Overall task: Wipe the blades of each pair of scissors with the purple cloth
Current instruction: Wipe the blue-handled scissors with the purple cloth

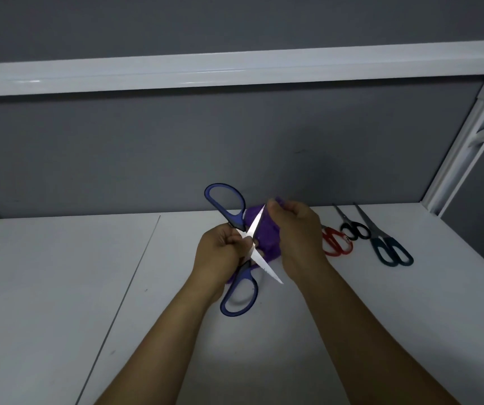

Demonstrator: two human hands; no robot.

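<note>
Two hands meet above the worktop (59, 287): the left hand (219, 252) clenches the pivot of the spread blue scissors (245, 277), handles at 12 and 6 o'clock of that grip; the right hand (299, 229) pinches the purple cloth (267, 229) on the upper blade, at 2 o'clock.
</note>
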